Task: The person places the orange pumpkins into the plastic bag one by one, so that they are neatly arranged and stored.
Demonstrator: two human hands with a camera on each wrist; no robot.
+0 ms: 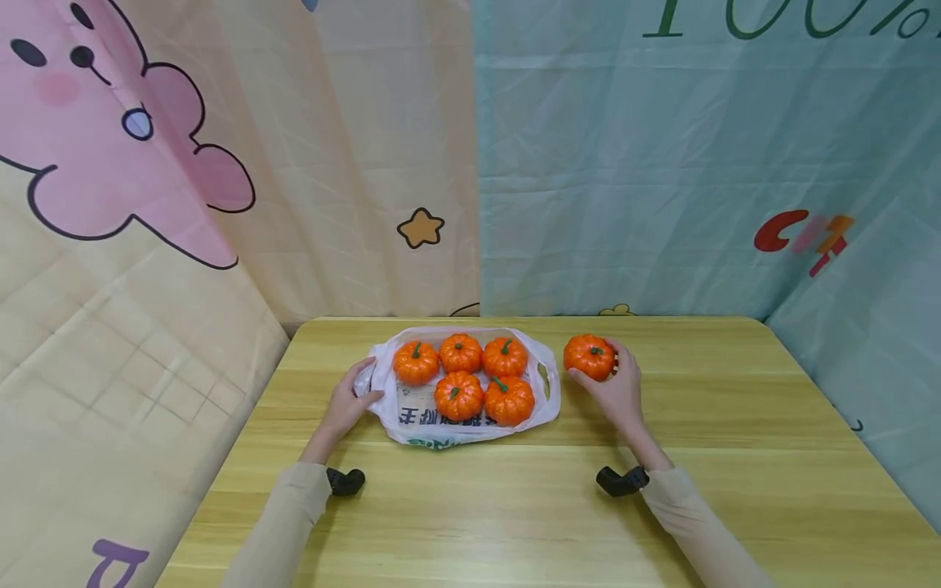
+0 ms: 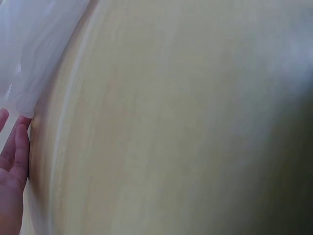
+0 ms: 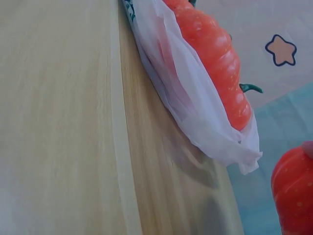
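Note:
A white plastic bag (image 1: pixel 542 412) lies opened out on the table, with several small orange pumpkins (image 1: pixel 461 354) with green stems in it. At the bag's left end, my left hand (image 1: pixel 347 408) holds the edge between thumb and fingers. The left wrist view catches these fingers (image 2: pixel 20 152) at its left border, against the bag's plastic (image 2: pixel 41 54). To the right of the bag, my right hand (image 1: pixel 616 390) grips another orange pumpkin (image 1: pixel 586 357), thumb in front and fingers round its right side. Only part of this pumpkin (image 3: pixel 296 196) shows in the right wrist view.
The light wooden table (image 1: pixel 470 506) runs up to a printed curtain (image 1: pixel 353 163) behind it, with more curtain at both sides. Black wrist-worn devices (image 1: pixel 621 482) sit at the cuffs of both beige sleeves (image 1: pixel 283 523).

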